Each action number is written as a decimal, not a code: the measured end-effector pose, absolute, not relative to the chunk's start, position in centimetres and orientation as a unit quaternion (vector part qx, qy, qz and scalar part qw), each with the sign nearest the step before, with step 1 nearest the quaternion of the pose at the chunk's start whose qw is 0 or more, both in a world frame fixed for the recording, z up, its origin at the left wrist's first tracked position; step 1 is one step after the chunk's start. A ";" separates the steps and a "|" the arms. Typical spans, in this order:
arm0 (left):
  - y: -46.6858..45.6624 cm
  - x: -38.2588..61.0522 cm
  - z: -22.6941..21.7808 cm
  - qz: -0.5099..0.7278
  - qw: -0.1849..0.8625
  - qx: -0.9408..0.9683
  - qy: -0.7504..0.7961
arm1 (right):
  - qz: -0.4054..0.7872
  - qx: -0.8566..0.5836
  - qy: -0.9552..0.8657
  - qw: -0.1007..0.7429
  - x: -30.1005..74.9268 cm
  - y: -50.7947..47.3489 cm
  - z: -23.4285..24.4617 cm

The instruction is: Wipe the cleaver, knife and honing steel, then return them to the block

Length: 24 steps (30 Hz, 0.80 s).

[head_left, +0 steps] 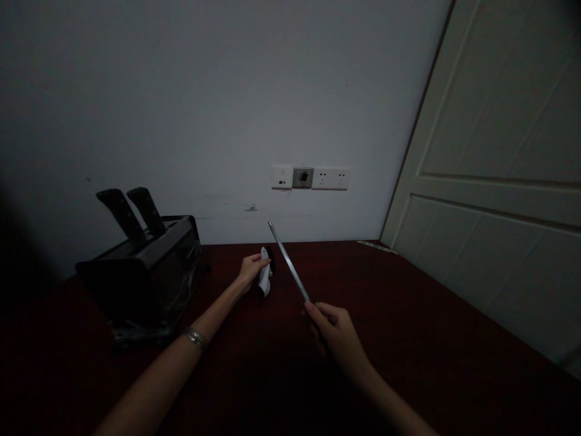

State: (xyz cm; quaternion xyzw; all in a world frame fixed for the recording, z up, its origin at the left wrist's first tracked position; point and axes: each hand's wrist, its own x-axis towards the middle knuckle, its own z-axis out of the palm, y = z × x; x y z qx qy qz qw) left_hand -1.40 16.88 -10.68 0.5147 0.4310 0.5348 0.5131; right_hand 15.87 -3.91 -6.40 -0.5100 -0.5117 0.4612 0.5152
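My right hand [334, 332] is closed around the lower end of a sharpening steel [288, 260], a slim grey metal rod. It slants up and to the left, its tip in front of the wall; any handle is hidden in my fist. Further out over the table, my left hand [253, 269] grips a small white and black object [264, 277] between thumb and fingers. Its kind is hard to make out in the dim light. To the left of my arm stands a dark knife block [158, 266] with two black-handled knives [134, 212] in its top.
The dark red table [345, 278] meets a white wall [227, 109] at the back. White sockets and a grey switch [302, 177] are set in that wall. A pale panelled door [490, 181] borders the right side. A thin patterned strip [377, 247] lies at the back right corner.
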 end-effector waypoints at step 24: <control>16.6 -1.7 -11.7 0.520 0.545 0.497 0.431 | 0.449 -0.520 -0.475 0.550 16.1 -3.4 -7.0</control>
